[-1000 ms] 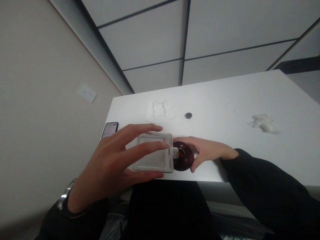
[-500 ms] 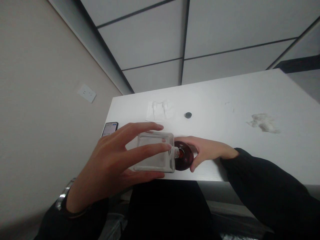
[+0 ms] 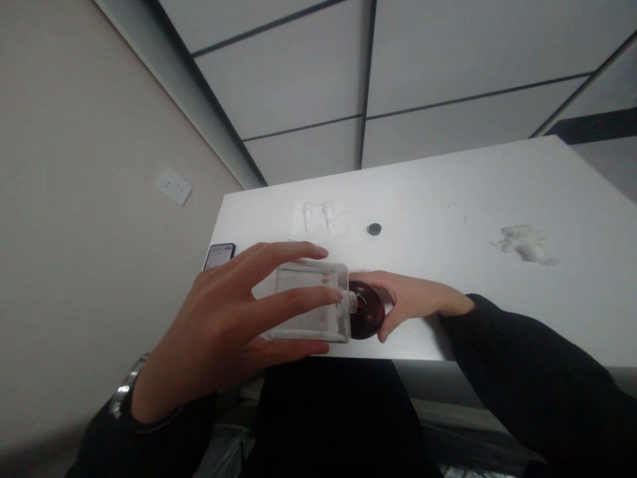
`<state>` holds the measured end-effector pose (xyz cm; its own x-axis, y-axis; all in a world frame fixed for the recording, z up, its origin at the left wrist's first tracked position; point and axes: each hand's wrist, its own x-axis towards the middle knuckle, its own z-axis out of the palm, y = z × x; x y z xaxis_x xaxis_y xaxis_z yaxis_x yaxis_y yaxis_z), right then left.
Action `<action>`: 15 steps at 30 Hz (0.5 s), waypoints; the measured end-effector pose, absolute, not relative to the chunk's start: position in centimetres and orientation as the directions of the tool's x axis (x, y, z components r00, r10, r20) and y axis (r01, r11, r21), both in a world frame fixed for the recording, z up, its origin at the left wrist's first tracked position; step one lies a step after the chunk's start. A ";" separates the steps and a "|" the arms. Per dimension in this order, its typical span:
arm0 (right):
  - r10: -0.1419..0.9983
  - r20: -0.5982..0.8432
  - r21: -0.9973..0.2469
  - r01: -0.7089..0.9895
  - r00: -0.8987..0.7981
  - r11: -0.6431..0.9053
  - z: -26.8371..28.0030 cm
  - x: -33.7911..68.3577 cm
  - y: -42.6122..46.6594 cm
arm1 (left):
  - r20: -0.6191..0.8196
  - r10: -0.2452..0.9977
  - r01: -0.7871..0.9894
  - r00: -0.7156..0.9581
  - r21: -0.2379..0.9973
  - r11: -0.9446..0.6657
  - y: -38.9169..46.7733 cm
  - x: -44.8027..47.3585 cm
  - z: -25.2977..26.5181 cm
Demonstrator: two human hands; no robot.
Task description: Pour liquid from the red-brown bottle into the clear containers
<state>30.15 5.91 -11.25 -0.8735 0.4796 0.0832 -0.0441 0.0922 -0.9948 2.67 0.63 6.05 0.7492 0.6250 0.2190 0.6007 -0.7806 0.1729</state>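
My left hand (image 3: 233,312) is closed around a clear, square-sided bottle (image 3: 311,322), tipped on its side with its threaded neck pointing right. The index fingertip lies along the bottle near the neck. Just under that neck is a dark reddish-brown round bottle (image 3: 369,318), its opening by the clear bottle's mouth. My right hand (image 3: 408,302) grips the brown bottle from the right, thumb on the near side and fingers on the far side. Whether the two mouths touch I cannot tell. The brown bottle's lower part is hidden.
On the white table (image 3: 428,212) lie a small dark round cap (image 3: 374,229), two white pump tops (image 3: 318,216) on a pale sheet, and a crumpled white tissue (image 3: 527,244). A phone (image 3: 219,255) rests at the left edge. A wall socket (image 3: 173,186) is on the left.
The clear bottle and my left hand have shifted very slightly to the right. My right hand and the brown bottle stay almost where they were.
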 end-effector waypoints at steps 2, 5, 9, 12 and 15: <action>0.480 0.087 -0.994 -0.045 -0.873 0.098 -11.1 30.1 5.9 | 0.216 0.623 0.598 0.752 0.175 -0.782 0.6 2.7 6.2; 0.478 0.094 -0.993 -0.047 -0.873 0.109 -11.1 30.2 5.9 | 0.208 0.624 0.601 0.753 0.169 -0.781 0.6 2.8 6.2; 0.475 0.107 -0.992 -0.061 -0.874 0.112 -11.5 30.2 6.0 | 0.210 0.612 0.592 0.762 0.155 -0.791 0.8 3.0 6.2; 0.475 0.110 -0.991 -0.062 -0.873 0.116 -11.6 30.2 6.0 | 0.216 0.601 0.583 0.769 0.148 -0.799 0.9 3.1 6.2; 0.478 0.100 -0.991 -0.046 -0.873 0.124 -11.4 30.2 6.0 | 0.216 0.598 0.581 0.772 0.141 -0.802 0.8 3.2 6.3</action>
<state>30.22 5.96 -11.38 -0.8727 0.4778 0.1004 -0.0461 0.1241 -0.9912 3.24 0.84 6.33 0.7723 0.5975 0.2157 0.5810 -0.8017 0.1408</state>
